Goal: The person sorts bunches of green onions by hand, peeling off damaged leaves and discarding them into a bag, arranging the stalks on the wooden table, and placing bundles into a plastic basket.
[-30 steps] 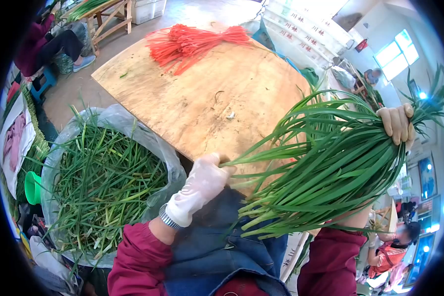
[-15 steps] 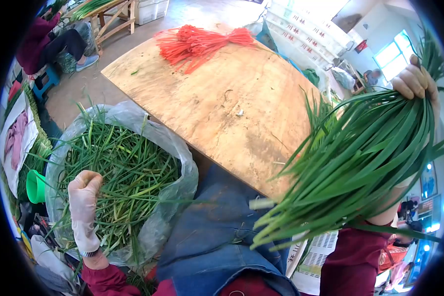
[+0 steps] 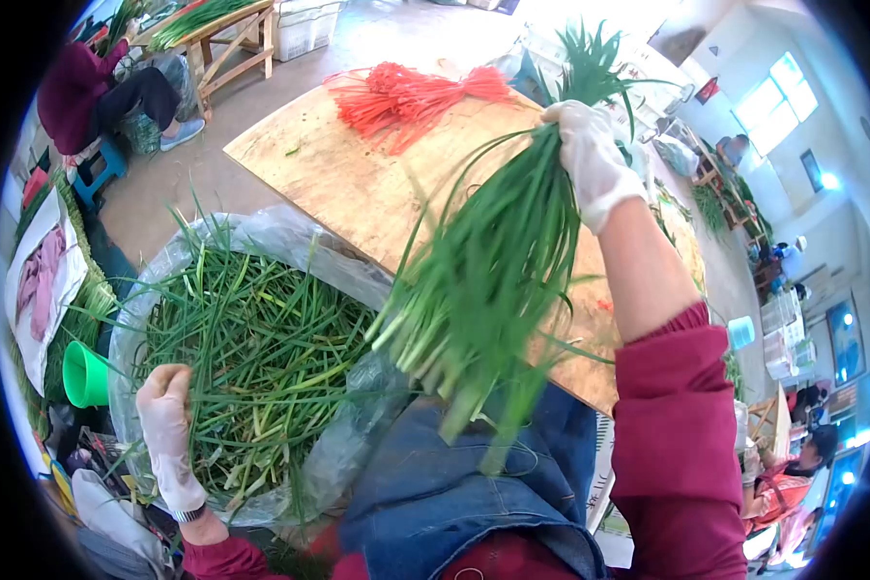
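Bare wooden tabletop (image 3: 358,198) spreads out towards 12 o'clock, a sheaf of red ties (image 3: 396,101) lying at its far edge; a seated co-worker (image 3: 72,97) is off at 10 o'clock. Just right of centre, the bunch of garlic chives (image 3: 498,242) hangs from my gloved right hand (image 3: 590,159), clamped round it near the leaf tips at 1 o'clock, pale stem ends down and partly blurred. At 8 o'clock my left hand (image 3: 167,435) is over the plastic bag (image 3: 300,232) of loose leaves (image 3: 251,348), fingers curled; I cannot tell whether they pinch anything. I judge the bunch light and limp, firmer at the stems, easily bruised and apt to slip strand by strand, so best gripped snugly where the leaves gather.
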The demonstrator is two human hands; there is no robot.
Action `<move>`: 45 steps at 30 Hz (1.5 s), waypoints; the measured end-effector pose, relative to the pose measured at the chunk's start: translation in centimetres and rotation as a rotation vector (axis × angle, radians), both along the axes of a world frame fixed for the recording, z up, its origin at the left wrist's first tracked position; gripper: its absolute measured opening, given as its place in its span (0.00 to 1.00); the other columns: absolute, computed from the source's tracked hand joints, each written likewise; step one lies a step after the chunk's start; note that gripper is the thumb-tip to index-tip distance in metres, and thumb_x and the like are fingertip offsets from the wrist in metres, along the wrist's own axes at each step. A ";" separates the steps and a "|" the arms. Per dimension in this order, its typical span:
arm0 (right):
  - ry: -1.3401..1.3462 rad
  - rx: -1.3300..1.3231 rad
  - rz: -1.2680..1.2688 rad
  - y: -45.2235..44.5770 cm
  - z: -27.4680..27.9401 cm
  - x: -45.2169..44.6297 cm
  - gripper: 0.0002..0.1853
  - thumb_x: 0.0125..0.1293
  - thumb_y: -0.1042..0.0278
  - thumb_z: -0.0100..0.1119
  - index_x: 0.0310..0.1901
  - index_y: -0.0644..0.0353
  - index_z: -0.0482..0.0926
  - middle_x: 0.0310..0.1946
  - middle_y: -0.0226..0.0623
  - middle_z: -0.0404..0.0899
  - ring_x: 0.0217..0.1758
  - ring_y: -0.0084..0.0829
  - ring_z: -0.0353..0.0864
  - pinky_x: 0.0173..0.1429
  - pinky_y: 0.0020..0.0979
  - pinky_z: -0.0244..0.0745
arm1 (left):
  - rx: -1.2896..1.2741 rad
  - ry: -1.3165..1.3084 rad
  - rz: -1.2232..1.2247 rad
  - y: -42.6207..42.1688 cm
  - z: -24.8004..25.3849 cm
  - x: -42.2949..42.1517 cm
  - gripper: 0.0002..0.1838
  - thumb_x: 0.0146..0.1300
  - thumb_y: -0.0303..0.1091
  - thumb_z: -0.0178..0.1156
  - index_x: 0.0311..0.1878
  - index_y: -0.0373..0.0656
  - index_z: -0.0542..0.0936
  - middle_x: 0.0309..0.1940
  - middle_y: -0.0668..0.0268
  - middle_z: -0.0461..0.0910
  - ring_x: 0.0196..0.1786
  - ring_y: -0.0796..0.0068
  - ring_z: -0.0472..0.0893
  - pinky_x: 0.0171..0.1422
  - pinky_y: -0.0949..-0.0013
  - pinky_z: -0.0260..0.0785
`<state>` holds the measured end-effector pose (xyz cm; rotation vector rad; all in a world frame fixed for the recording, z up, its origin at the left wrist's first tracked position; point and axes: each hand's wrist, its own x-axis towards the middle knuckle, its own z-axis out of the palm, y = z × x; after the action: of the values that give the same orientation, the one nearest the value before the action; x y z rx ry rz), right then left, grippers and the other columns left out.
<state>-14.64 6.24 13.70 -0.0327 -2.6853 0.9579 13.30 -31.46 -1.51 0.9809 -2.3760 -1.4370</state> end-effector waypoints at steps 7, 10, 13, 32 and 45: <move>0.074 0.092 -0.081 1.9 0.2 -5.1 0.25 0.55 0.47 0.59 0.39 0.67 0.78 0.34 0.46 0.78 0.36 0.37 0.75 0.44 0.37 0.69 | -0.463 0.185 -0.077 2.5 0.9 0.9 0.13 0.63 0.27 0.55 0.50 0.34 0.75 0.44 0.60 0.74 0.45 0.69 0.75 0.50 0.68 0.68; 0.030 0.056 -0.091 4.0 3.7 -3.3 0.26 0.56 0.48 0.59 0.41 0.67 0.75 0.34 0.40 0.77 0.35 0.30 0.74 0.40 0.32 0.69 | -0.383 0.382 -0.318 8.2 2.6 0.1 0.11 0.61 0.25 0.56 0.47 0.36 0.77 0.37 0.59 0.77 0.41 0.68 0.76 0.46 0.67 0.70; 0.292 -0.148 0.051 5.7 3.9 2.5 0.21 0.58 0.53 0.57 0.42 0.65 0.78 0.34 0.37 0.81 0.32 0.26 0.78 0.40 0.27 0.70 | -0.367 0.546 -0.696 14.2 4.4 -1.0 0.09 0.58 0.29 0.60 0.42 0.39 0.79 0.31 0.63 0.77 0.33 0.71 0.77 0.35 0.72 0.68; -0.772 -0.914 0.034 10.8 -14.3 26.7 0.12 0.65 0.63 0.54 0.42 0.64 0.78 0.31 0.34 0.80 0.29 0.19 0.78 0.29 0.19 0.68 | -1.183 0.528 -1.099 29.9 1.7 -9.9 0.02 0.48 0.27 0.56 0.26 0.42 0.76 0.23 0.67 0.69 0.30 0.71 0.72 0.31 0.69 0.63; -0.602 -1.048 0.044 5.6 -13.2 22.2 0.12 0.63 0.64 0.56 0.42 0.63 0.77 0.26 0.35 0.80 0.21 0.19 0.75 0.21 0.18 0.61 | 0.500 0.357 -0.651 18.7 8.2 -8.4 0.12 0.66 0.31 0.50 0.40 0.31 0.78 0.15 0.66 0.72 0.16 0.74 0.74 0.21 0.75 0.65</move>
<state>7.51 11.84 0.47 -0.5444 -2.2546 2.5634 4.88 -12.72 6.73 -0.0441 -2.1884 -2.2701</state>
